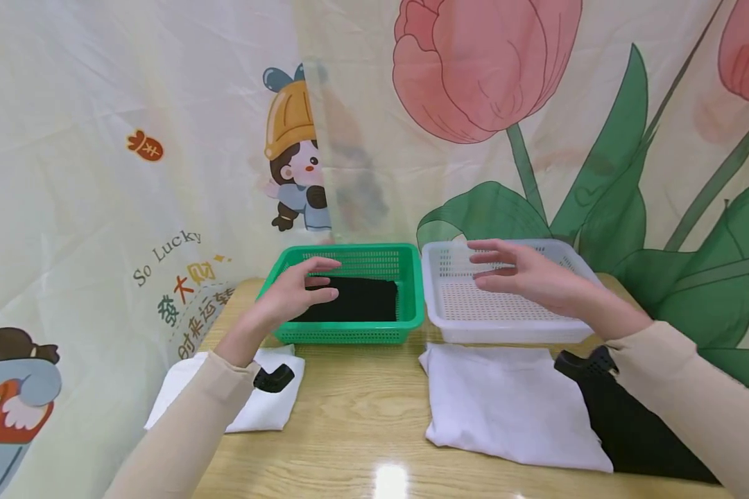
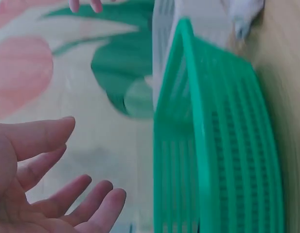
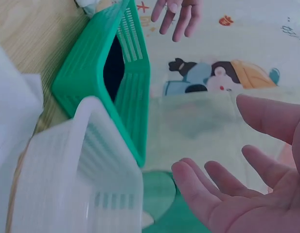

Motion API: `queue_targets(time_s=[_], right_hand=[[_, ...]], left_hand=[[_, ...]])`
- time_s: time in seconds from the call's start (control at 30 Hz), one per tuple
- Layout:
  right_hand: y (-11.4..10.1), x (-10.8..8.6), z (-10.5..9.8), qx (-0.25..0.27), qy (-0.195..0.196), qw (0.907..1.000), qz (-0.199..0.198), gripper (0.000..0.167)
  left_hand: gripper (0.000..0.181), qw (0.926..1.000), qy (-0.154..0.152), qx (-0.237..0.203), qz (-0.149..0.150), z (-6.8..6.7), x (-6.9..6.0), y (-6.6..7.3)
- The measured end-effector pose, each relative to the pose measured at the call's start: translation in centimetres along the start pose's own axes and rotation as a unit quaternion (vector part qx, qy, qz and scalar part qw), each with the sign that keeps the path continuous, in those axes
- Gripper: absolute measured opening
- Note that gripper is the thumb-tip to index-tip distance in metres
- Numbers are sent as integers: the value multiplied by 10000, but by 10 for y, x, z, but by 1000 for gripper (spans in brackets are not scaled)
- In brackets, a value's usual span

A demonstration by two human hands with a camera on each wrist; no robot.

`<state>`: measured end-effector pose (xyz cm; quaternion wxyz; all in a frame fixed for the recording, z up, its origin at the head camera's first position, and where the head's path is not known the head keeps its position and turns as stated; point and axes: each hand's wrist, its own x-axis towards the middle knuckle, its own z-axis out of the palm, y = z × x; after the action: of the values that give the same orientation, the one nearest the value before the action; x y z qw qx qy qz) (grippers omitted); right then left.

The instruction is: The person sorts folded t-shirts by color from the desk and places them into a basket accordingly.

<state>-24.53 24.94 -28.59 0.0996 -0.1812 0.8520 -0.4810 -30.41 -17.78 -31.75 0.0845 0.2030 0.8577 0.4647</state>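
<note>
In the head view my left hand [image 1: 292, 292] hovers over the left part of a green plastic basket [image 1: 349, 334], fingers spread and holding nothing. A folded black cloth [image 1: 356, 299] lies inside that basket. My right hand [image 1: 524, 276] is held above a white plastic basket [image 1: 512, 331], its fingers apart and nothing in them. Through the slotted floor of the white basket no cloth shows. Both wrist views show the left hand [image 2: 67, 189] and right hand [image 3: 247, 179] with loosely bent fingers, clear of the basket rims.
A folded white cloth [image 1: 268, 409] lies at the table's left, partly behind my left forearm. Another white cloth [image 1: 505, 405] lies in front of the white basket, with a black cloth [image 1: 636, 430] beside it under my right forearm. A printed curtain [image 1: 362, 138] hangs behind the wooden table [image 1: 349, 416].
</note>
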Motion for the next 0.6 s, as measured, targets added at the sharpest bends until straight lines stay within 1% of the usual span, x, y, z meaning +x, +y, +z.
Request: queue_targets(time_s=[0.03,0.13,0.2,0.3,0.4,0.47,0.6], right_hand=[[3,-11,-4,-89,78,9999,-29,75],[17,-43,-17,-373,286,9989,79,72],[30,-63,-25,-582,373,9975,168,71],[53,-91,-36,-776,498,9949,419,68],[77,-114,-44,-960,604,9911,691,70],[92,-127,-49,-992,657,9887,911,70],[121,-151,-57,-1139,723,9835,1202,72]], left_hand=[[52,10000,-27,-56,37,7,-2,4],[53,9996,-120,-204,150,29,-7,13],[53,9990,-187,-300,266,45,-8,18],[53,9977,-310,-416,446,71,-10,24],[53,9950,-540,-645,544,98,-11,29],[53,9924,-691,-838,586,118,-10,32],[55,9842,-992,-1341,587,159,-7,38]])
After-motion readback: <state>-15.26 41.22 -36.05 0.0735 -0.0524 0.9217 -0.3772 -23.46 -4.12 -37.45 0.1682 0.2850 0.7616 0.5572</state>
